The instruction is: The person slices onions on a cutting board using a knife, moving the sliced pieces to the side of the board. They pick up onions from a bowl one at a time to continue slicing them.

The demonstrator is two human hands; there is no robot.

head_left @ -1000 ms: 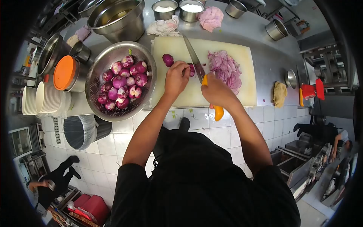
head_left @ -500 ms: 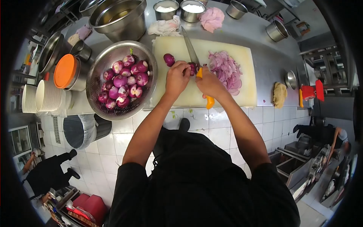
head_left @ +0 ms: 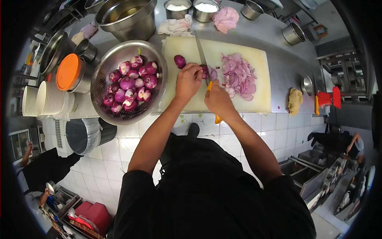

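My left hand has its fingers closed, steadying a partly cut red onion on the white cutting board. My right hand is wrapped round the orange handle of a long kitchen knife. Its blade stands along the right side of the held onion, tip pointing away from me. Just right of the blade are fresh onion slices. Beyond them on the board spreads a pile of sliced onion. One more whole red onion rests behind my left hand.
Left of the board, a steel colander holds several peeled red onions. Behind are a large pot, a white cloth and a pink cloth. A tan cloth lies right. A lined bin stands below; two people are nearby.
My right hand and the knife handle have drawn back toward me and slightly right. Loose slices now show right of the blade. My left hand has barely moved.
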